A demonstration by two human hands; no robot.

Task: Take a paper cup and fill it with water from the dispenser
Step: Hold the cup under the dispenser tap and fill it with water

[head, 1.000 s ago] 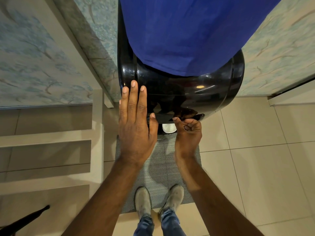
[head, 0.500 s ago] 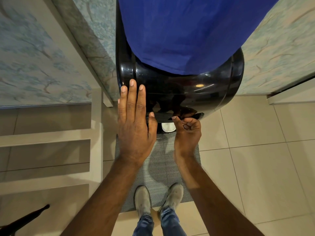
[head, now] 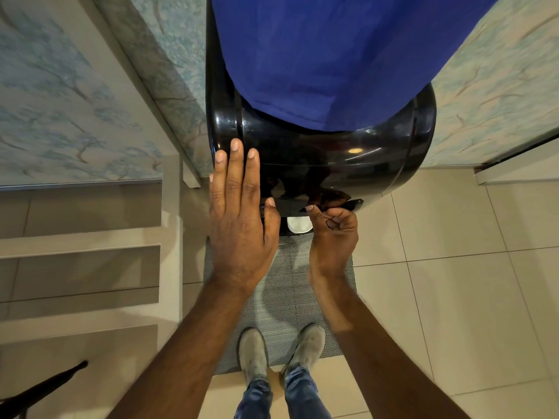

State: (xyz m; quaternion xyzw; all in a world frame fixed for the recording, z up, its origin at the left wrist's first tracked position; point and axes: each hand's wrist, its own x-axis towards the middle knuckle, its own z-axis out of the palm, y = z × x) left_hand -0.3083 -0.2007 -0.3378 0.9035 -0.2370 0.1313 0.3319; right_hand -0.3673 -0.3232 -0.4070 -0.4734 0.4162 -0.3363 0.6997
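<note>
Filling under way: paper cup (head: 299, 224) below glossy black dispenser (head: 332, 164). Left hand (head: 239, 219) flat, fingers open; right hand (head: 332, 234) curled around tap lever (head: 352, 204). Next: release before overflow.

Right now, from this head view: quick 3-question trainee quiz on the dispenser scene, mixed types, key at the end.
1. True or false: the left hand lies flat and open against the black dispenser.
2. Where is the paper cup? A) in the left hand B) under the dispenser front, between the hands C) on the grey mat
3. Fill in: the right hand is curled at the dispenser's ____ edge.

Key: 1 true; 2 B; 3 lower front.
</note>
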